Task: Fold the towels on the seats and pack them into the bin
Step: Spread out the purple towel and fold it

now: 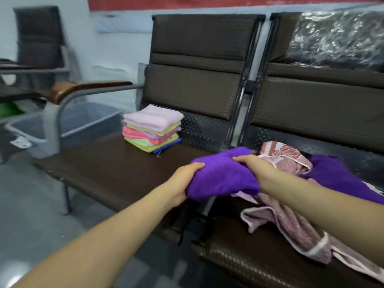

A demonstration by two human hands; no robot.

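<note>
A purple towel (224,175) is bunched between both my hands above the gap between two brown seats. My left hand (185,181) grips its left end, and my right hand (255,167) grips its upper right part. More purple cloth (336,175) trails under my right forearm. A pile of unfolded pink and red-patterned towels (291,221) lies on the right seat. A stack of several folded towels (151,127), pink on top, sits at the back of the left seat (116,169). A grey bin (83,121) stands on the floor beyond the left armrest.
A metal armrest with a wooden top (87,88) stands between the left seat and the bin. The right seat's backrest carries plastic wrap (336,38). Another chair (39,42) is at the far left. Grey floor (31,204) lies in front of the seats.
</note>
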